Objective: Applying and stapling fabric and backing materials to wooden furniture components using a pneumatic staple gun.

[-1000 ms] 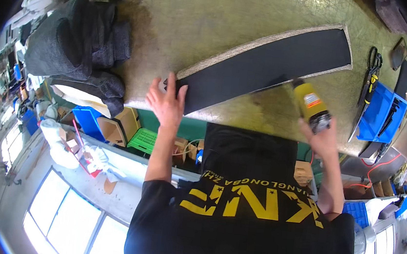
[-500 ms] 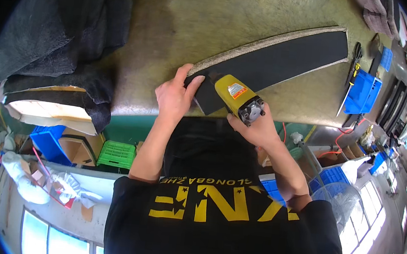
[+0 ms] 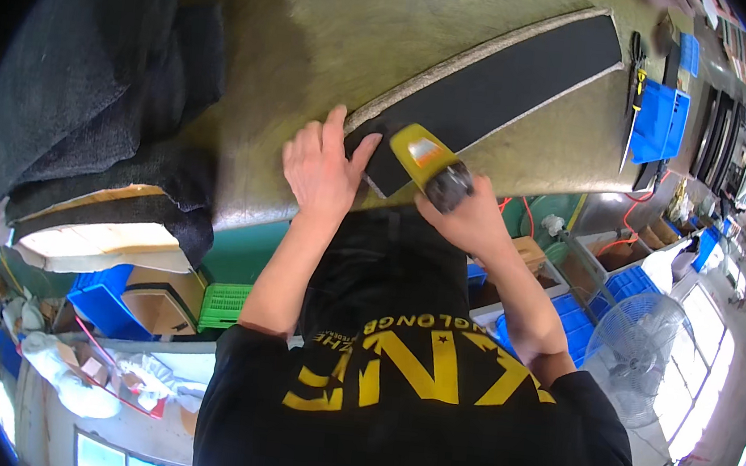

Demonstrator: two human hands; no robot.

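In the middle of the frame, the left hand [image 3: 321, 170] lies flat with fingers spread, pressing on the near end of a long black strip [image 3: 504, 84]. The strip runs up toward the upper right across a tan table [image 3: 339, 23]. The right hand [image 3: 468, 220] is wrapped tight around a yellow tool [image 3: 429, 162], touching the strip's end. A blue bin [image 3: 657, 126] sits at the upper right.
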